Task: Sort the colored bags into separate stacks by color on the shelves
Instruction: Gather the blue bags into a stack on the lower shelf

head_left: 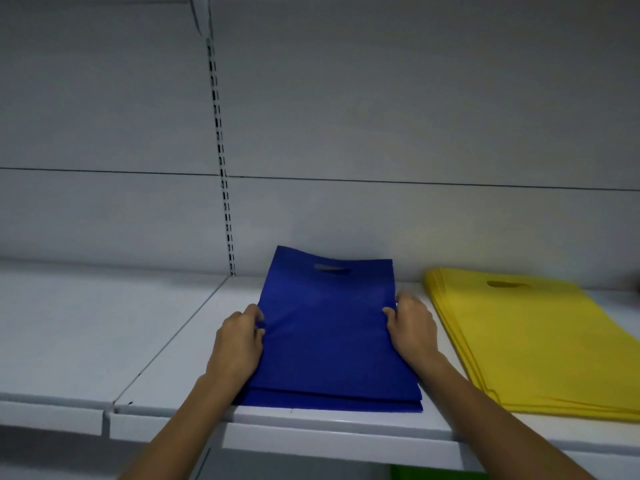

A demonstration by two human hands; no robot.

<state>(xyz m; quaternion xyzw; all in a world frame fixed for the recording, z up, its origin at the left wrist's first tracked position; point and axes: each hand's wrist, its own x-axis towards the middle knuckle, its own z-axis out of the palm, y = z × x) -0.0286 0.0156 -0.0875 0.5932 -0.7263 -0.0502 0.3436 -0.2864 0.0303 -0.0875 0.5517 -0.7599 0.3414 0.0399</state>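
Blue bags (329, 327), pinched at both side edges by the left hand (239, 341) and right hand (412, 327), should be squared evenly on the shelf (166, 344), apart from the yellow stack (526, 341).

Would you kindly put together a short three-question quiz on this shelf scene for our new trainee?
1. True or false: the blue bags and the yellow bags lie in one mixed stack.
2. The left hand and right hand hold the blue bags by: A the side edges; B the handle hole; C the front edge.
3. Fill in: both stacks lie on a white ____.
Key: 1 false; 2 A; 3 shelf.
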